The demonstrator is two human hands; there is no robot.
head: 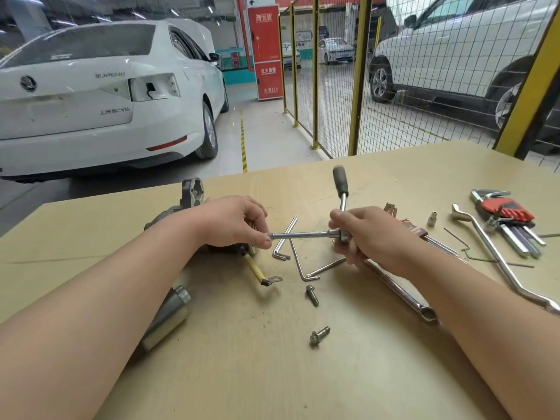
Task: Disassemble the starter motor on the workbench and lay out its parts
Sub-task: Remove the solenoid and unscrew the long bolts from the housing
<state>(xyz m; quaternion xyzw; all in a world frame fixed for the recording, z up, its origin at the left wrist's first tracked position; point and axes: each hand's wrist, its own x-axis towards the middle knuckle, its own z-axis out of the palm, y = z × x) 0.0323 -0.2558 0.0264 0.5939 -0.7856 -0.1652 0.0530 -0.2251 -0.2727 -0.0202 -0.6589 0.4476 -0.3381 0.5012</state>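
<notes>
L hand [235, 221] pinching tip of ext. bar [298, 235], R hand [363, 234] gripping ratchet [341, 189] head, starter motor [191, 195] far left, two bolts [312, 295] near centre on workbench [272, 374]

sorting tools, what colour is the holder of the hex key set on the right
The holder is red; head view.

A single head-worn, wide-angle view looks forward and down over the bench [272, 374], close enough that the bench fills the lower half. The forearms enter from 7 and 5 o'clock. The left hand [233, 221] and right hand [366, 234] meet on a ratchet [303, 234] at centre. Farther off, a car [91, 95] sits at 10 o'clock and a fence [333, 86] at 1 o'clock.
</notes>
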